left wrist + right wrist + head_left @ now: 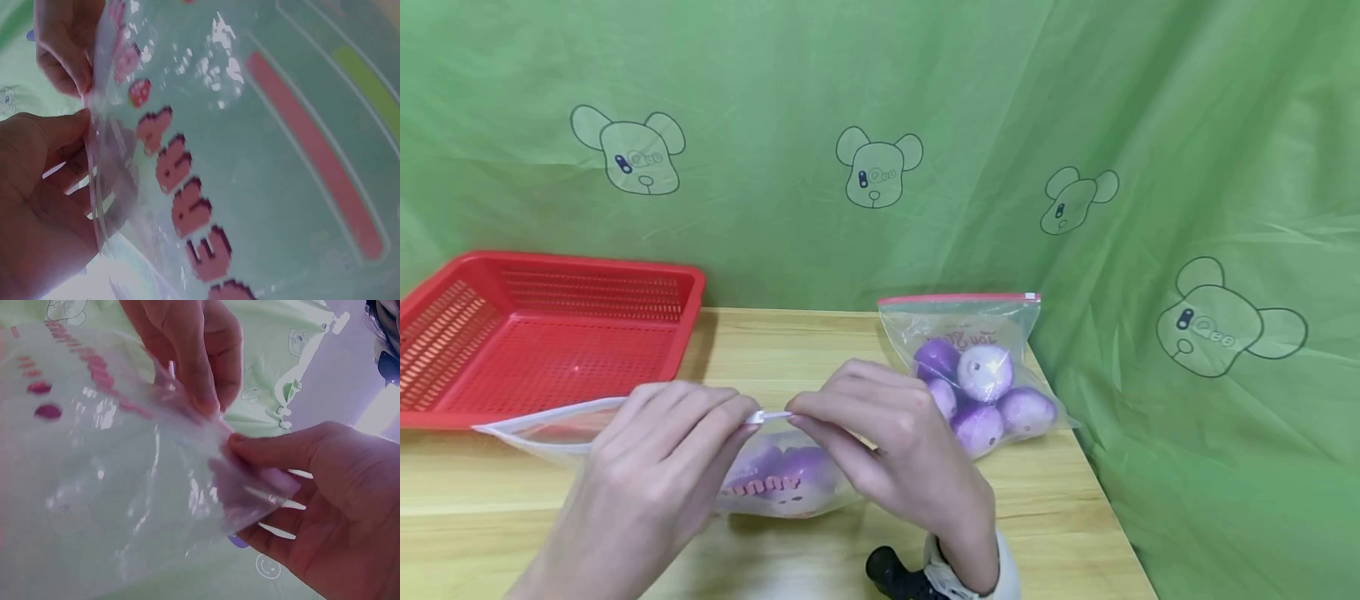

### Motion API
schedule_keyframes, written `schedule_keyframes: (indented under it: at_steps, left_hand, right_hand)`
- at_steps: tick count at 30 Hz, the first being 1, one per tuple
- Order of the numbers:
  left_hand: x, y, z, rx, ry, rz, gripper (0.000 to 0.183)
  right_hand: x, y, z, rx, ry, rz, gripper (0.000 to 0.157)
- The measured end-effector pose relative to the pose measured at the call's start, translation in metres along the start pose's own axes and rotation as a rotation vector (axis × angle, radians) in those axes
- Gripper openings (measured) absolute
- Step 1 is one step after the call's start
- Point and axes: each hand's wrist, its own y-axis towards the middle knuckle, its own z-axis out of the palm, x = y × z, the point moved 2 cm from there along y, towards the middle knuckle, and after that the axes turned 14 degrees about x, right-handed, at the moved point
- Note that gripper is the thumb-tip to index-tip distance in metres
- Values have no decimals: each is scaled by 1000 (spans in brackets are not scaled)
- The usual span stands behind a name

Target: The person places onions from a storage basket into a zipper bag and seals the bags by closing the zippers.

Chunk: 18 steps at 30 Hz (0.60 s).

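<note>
A clear zip bag (778, 492) with pink printing hangs between both hands above the table, purple round things visible inside its lower part. My left hand (655, 467) pinches the bag's top edge near a small pale zip slider (757, 417). Just to the right, my right hand (895, 442) pinches the same edge between thumb and forefinger. Left of the left hand, the bag's mouth (542, 421) stands apart. In the left wrist view, the printed film (262, 181) fills most of the picture. The right wrist view shows both thumbs close together on the edge.
A second zip bag (962, 321) with a pink top strip lies at the back right, holding several purple-and-white round things (985, 373). A red plastic basket (692, 321) stands at the back left. Green cloth (760, 208) hangs behind the wooden table (1060, 517).
</note>
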Motion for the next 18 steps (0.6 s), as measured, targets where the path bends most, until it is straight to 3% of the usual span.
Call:
schedule_keyframes:
  at_steps: [6,18]
  left_hand:
    - [4,-1,-4,-10,1,-4,26]
    - [11,-4,-9,22,-24,-32,28]
  right_hand:
    - [-4,-2,-5,-22,44,-44,6]
    - [-7,-6,-7,9,23,-8,7]
